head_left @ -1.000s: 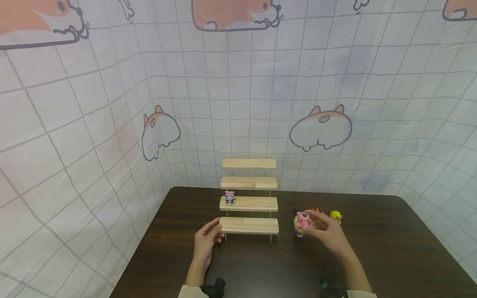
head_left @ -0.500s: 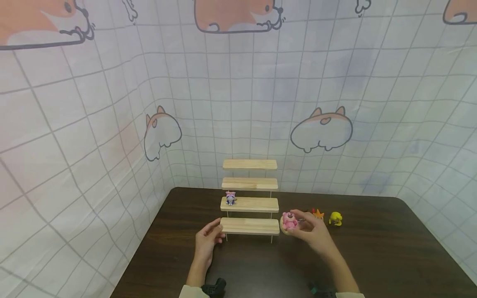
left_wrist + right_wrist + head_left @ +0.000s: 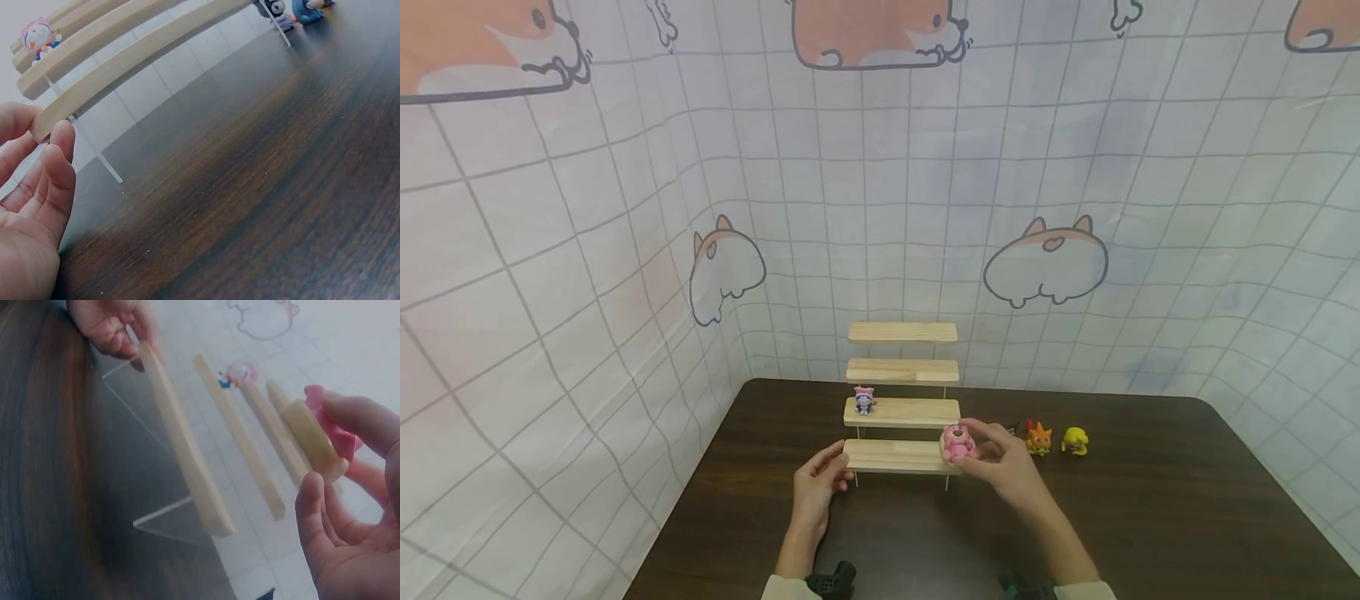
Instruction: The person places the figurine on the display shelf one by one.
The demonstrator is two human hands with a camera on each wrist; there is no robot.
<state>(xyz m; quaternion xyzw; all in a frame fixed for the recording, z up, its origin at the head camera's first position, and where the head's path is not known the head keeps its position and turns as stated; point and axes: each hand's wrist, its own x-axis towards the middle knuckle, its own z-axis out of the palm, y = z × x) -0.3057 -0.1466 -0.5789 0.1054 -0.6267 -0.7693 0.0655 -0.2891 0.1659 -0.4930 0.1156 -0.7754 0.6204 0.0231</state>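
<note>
My left hand (image 3: 815, 483) pinches the left end of the lowest board (image 3: 880, 454) of a four-step wooden display stand, with the thumb above and fingers below in the left wrist view. In my right hand (image 3: 1011, 473) is a pink bear figurine (image 3: 958, 443), held at its right side. Its round cream base (image 3: 309, 434) shows in the right wrist view, raised above the lowest board. From the head, the bear overlaps that board's right end. A small figurine with a pink top (image 3: 864, 400) stands on the second board's left end.
Right of the stand, an orange figurine (image 3: 1039, 437) and a yellow figurine (image 3: 1075, 441) stand on the dark wooden table (image 3: 1157, 467). Near them, dark figurines (image 3: 306, 12) show in the left wrist view. A gridded curtain (image 3: 917, 200) hangs behind and at both sides.
My right hand has carried the bear figurine left, from in front of the other figurines to the lowest board's right end. My left hand stays at the board.
</note>
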